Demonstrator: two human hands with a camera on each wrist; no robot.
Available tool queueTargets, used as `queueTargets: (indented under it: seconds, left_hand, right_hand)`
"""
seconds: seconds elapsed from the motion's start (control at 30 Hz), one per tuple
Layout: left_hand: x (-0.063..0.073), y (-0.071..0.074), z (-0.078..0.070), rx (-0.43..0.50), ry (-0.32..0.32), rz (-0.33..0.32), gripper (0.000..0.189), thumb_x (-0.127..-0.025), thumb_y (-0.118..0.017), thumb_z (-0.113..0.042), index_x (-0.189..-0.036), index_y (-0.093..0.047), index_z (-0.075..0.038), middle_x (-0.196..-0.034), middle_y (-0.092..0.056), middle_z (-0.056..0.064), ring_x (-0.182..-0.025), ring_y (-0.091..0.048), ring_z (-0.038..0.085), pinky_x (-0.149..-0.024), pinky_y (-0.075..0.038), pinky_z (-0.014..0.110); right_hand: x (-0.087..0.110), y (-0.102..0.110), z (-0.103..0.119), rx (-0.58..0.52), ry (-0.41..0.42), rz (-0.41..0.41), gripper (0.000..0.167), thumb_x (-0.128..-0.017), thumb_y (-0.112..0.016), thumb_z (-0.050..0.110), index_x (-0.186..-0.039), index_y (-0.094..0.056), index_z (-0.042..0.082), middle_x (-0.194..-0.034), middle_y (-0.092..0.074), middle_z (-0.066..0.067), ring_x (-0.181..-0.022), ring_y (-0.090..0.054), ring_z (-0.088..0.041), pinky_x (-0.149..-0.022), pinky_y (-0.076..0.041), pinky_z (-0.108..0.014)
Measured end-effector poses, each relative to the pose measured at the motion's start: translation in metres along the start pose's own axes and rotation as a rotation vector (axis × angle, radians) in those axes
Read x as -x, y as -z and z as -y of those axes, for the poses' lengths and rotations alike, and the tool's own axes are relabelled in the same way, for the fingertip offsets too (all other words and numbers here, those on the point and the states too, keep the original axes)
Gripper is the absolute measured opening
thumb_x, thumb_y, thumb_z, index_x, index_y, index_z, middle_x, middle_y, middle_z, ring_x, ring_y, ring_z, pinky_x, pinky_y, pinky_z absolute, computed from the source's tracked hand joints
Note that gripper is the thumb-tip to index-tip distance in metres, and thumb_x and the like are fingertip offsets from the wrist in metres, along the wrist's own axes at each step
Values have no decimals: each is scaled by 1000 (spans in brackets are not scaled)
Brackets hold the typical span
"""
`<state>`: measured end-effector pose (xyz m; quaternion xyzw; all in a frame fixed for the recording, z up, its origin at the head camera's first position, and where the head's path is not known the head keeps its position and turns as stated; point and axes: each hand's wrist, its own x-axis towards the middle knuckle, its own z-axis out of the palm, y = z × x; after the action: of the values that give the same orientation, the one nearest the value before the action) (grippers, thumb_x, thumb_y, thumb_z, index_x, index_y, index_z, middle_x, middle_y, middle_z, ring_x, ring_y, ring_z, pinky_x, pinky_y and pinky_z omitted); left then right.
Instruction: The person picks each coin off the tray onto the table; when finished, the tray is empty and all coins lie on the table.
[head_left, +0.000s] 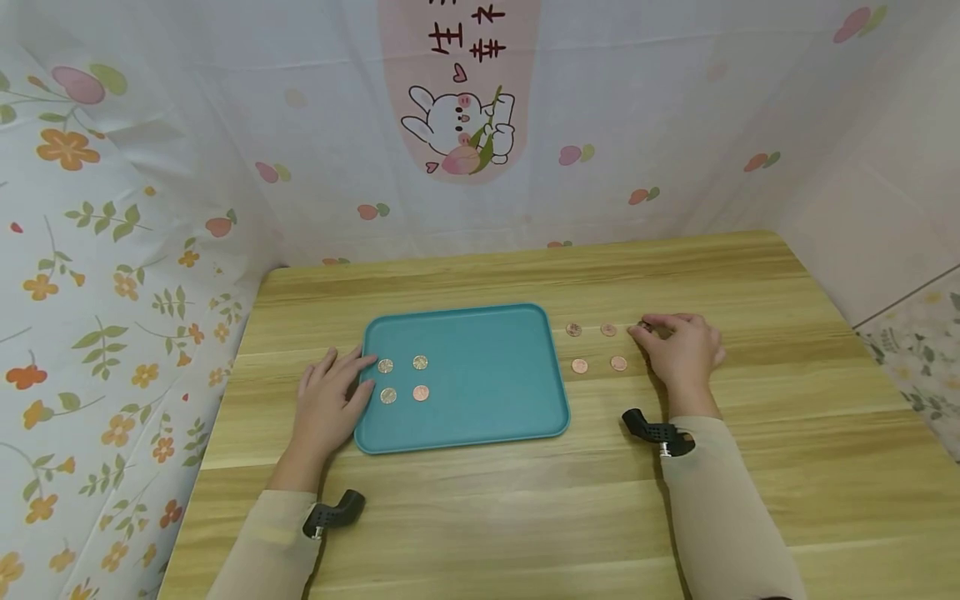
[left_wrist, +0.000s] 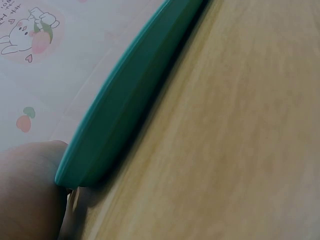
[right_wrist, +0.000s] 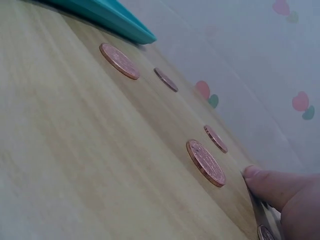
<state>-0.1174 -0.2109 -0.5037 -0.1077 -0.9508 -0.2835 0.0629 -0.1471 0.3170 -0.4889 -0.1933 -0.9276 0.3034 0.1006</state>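
Observation:
My left hand [head_left: 326,404] rests at the left edge of a teal tray [head_left: 487,367], index finger and thumb over its rim, other fingers on the table. Two gold-coloured coins, one of them this coin [head_left: 386,366], lie nearest those fingertips. My right hand [head_left: 682,350] is right of the tray, thumb and index finger pinching a dark coin [head_left: 646,325] at the table. Copper coins lie in two rows beside it, among them this near-row coin [head_left: 618,363]. In the right wrist view the thumb [right_wrist: 272,187] shows, with another coin [right_wrist: 265,233] partly cut off below the hand.
Inside the tray, a copper coin [head_left: 421,392] lies with several gold-coloured ones at the left. The wooden table [head_left: 495,517] meets a printed cloth [head_left: 615,125] at the back and a floral cloth [head_left: 112,317] on the left. Black wrist mounts [head_left: 660,432] stick out from the sleeves.

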Motion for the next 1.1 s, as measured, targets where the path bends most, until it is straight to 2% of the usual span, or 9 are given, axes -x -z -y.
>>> queueTargets:
  seconds: [0.37, 0.67, 0.77, 0.87, 0.97, 1.1]
  left_hand:
    - [2, 1, 0, 4, 4, 5, 40, -106, -63, -24, -145, -67, -15, -162, -51, 13, -156, -27, 49, -122, -10, 73]
    - [3, 3, -2, 2, 11, 8, 40, -106, -63, -25, -145, -67, -14, -162, -51, 13, -157, -27, 47, -123, -9, 72]
    - [3, 4, -2, -1, 11, 8, 41, -106, -63, -25, -145, -67, -15, -162, -51, 13, -157, -27, 47, -123, -9, 72]
    - [2, 4, -2, -7, 7, 8, 41, -107, -62, -26, -145, -67, -15, -161, -51, 13, -156, -27, 48, -123, -10, 72]
    - [1, 4, -2, -5, 5, 10, 40, -107, -62, -26, -145, -67, -15, -161, -51, 13, -156, -28, 48, -123, -10, 72]
    - [0, 4, -4, 1, 12, 18, 40, -107, -62, -25, -146, -67, -15, -162, -51, 13, -157, -27, 47, -124, -9, 71]
  right_hand:
    - [6, -4, 2, 0, 33, -24, 43, -99, -77, 44, -126, -80, 12, -140, -57, -24, -138, -38, -53, -111, -17, -70]
    - [9, -7, 1, -3, 112, -25, 56, -95, -74, 55, -130, -79, 10, -139, -54, -26, -135, -34, -55, -110, -14, -71]
    - [10, -8, 2, -2, 144, -36, 55, -95, -73, 51, -132, -77, 10, -141, -54, -25, -135, -34, -54, -111, -13, -71]
    - [10, -10, 3, -30, 176, -83, 50, -96, -74, 43, -133, -76, 9, -143, -54, -24, -137, -34, -51, -113, -13, -69]
    - [12, -16, 6, -112, 267, -179, 40, -96, -76, 31, -127, -78, 5, -137, -58, -25, -133, -39, -50, -112, -18, -67]
    - [18, -29, 18, -240, 505, -339, 24, -91, -78, 15, -106, -81, -2, -115, -67, -27, -114, -51, -53, -101, -32, -65]
